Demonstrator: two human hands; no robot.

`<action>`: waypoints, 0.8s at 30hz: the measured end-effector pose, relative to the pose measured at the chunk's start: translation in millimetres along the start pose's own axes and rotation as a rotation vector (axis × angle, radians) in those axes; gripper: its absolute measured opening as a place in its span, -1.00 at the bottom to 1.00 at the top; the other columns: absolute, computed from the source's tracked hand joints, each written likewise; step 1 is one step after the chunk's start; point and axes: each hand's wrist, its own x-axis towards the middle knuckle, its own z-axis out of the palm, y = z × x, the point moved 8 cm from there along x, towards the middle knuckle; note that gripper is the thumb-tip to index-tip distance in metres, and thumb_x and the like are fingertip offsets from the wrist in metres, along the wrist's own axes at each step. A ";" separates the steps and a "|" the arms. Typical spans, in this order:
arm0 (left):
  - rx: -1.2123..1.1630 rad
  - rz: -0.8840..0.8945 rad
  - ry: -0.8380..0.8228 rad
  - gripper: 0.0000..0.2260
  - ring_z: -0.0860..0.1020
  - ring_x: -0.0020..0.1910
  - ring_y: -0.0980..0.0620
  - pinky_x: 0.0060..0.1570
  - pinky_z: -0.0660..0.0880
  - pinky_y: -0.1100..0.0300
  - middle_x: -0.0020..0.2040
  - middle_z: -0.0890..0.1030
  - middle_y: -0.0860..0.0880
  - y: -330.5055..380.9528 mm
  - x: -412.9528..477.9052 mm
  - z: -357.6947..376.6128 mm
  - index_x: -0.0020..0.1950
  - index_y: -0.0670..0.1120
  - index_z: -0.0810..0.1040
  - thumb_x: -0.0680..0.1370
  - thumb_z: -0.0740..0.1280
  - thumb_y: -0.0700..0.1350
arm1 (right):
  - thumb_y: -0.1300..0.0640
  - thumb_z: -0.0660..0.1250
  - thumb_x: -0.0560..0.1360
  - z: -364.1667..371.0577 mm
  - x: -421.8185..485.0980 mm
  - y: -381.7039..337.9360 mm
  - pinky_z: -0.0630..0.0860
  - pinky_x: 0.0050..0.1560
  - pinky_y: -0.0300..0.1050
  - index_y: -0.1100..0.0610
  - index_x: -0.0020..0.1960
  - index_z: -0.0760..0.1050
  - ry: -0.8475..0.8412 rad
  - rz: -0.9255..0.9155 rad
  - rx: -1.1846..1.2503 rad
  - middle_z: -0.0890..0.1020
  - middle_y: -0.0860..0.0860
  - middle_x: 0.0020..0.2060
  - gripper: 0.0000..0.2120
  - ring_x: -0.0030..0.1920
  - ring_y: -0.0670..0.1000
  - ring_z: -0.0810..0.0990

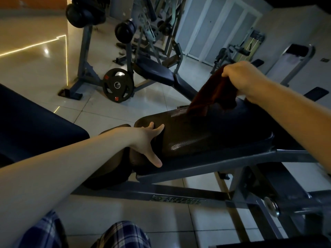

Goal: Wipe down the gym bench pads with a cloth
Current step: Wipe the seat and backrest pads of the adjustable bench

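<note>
The cloth [211, 93], dark red, hangs bunched from your right hand [245, 77], whose fingers are curled tight around its top. Its lower edge seems to touch the far part of the bench pad [206, 133]; the rest is lifted clear of it. Your left hand [148, 140] lies on the near end of that pad with the fingers straight and spread, thumb down over the side, holding nothing.

To wipe well, I would lower the right hand so the cloth lies flat under the palm, not trailing by one corner. Then draw it along the pad in long overlapping strokes towards the left hand, which steadies the pad. Take in the rolled edges and the sides too (sweat tends to gather there). The dimpled surface glints near the middle, though whether that is damp or just light I cannot tell.

A second dark pad [35, 122] lies to the left, and by my reading is not yet wiped.

As for containers, a pale upright stand [295, 52] far right may be a bin; its contents are hidden. No bucket or spray bottle shows.
</note>
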 end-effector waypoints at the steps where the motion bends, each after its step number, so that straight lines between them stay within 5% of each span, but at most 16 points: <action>1: 0.008 0.000 0.000 0.17 -0.14 0.56 -0.14 0.49 0.11 -0.14 0.56 -0.32 0.00 0.8 0.4 0.1 0.51 0.16 -0.38 0.32 0.52 0.21 | 0.24 0.10 0.58 -0.8 -6.8 -14.2 0.29 -0.40 -0.23 0.14 -0.29 0.31 0.028 -0.141 -0.260 0.41 0.04 -0.38 -0.74 -0.40 -0.02 0.40; 3: 0.012 0.000 0.003 0.16 -0.13 0.56 -0.14 0.49 0.11 -0.14 0.56 -0.32 0.00 0.9 0.9 -0.1 0.51 0.16 -0.37 0.32 0.52 0.21 | 0.11 0.09 0.63 17.5 -23.6 -30.1 0.26 -0.40 -0.26 0.12 -0.17 0.36 -0.004 -0.345 -0.674 0.46 0.02 -0.30 -0.78 -0.36 -0.06 0.43; 6: 0.006 0.009 0.005 0.15 -0.12 0.56 -0.16 0.49 0.10 -0.17 0.56 -0.32 0.00 -1.4 0.7 0.1 0.53 0.18 -0.33 0.30 0.52 0.24 | -0.03 0.16 0.60 71.7 -50.1 -16.5 0.29 -0.35 -0.27 0.04 -0.04 0.43 -0.267 -0.492 -0.930 0.49 -0.03 -0.26 -0.83 -0.28 -0.08 0.48; 9: 0.027 0.042 0.018 0.14 -0.10 0.55 -0.21 0.50 0.06 -0.15 0.56 -0.32 -0.05 -1.4 1.9 0.7 0.55 0.17 -0.26 0.27 0.51 0.28 | -0.22 0.22 0.53 116.7 -63.8 13.2 0.38 -0.23 -0.22 -0.03 -0.06 0.40 -0.512 -0.495 -0.973 0.49 -0.12 -0.22 -0.74 -0.24 -0.14 0.48; 11: 0.019 0.046 0.021 0.15 -0.13 0.55 -0.21 0.50 0.03 -0.16 0.56 -0.33 -0.05 -2.2 2.4 2.1 0.55 0.18 -0.27 0.27 0.52 0.28 | -0.37 0.22 0.46 120.6 -58.5 14.4 0.39 -0.15 -0.20 -0.01 -0.06 0.40 -0.466 -0.511 -0.883 0.49 -0.13 -0.15 -0.59 -0.18 -0.11 0.49; 13: -0.002 0.058 0.020 0.14 -0.15 0.55 -0.20 0.50 0.03 -0.17 0.55 -0.35 -0.05 -1.7 2.3 3.2 0.53 0.21 -0.28 0.27 0.52 0.27 | -0.44 0.18 0.42 118.4 -47.1 13.9 0.40 0.24 0.03 -0.02 0.13 0.43 -0.352 -0.532 -0.843 0.49 -0.02 0.20 -0.46 0.20 0.05 0.47; 15: -0.045 0.072 0.027 0.15 -0.19 0.55 -0.19 0.50 0.02 -0.19 0.55 -0.33 -0.04 -2.5 3.5 4.0 0.54 0.22 -0.26 0.26 0.53 0.28 | -0.46 0.15 0.42 127.7 -42.2 23.6 -0.04 0.50 0.26 -0.09 0.49 0.17 -0.381 -0.487 -0.897 0.05 0.03 0.55 -0.24 0.55 0.12 -0.01; 17: -0.081 0.086 0.049 0.17 -0.23 0.54 -0.17 0.50 -0.01 -0.22 0.57 -0.29 -0.04 -5.5 6.4 5.9 0.55 0.23 -0.24 0.22 0.53 0.31 | -0.47 0.12 0.43 146.2 -41.0 36.3 -0.22 0.46 0.26 -0.17 0.55 -0.06 -0.454 -0.435 -0.945 -0.18 -0.02 0.57 -0.18 0.55 0.10 -0.22; 24: -0.186 0.112 0.130 0.10 -0.24 0.54 -0.12 0.49 -0.07 -0.17 0.57 -0.29 -0.01 -11.7 1.7 13.6 0.57 0.20 -0.18 0.28 0.52 0.27 | -0.20 0.08 0.61 187.8 -38.8 27.6 -0.15 0.50 0.01 -0.01 0.57 0.05 -0.613 -0.526 -0.956 -0.12 0.04 0.57 -0.40 0.55 0.08 -0.13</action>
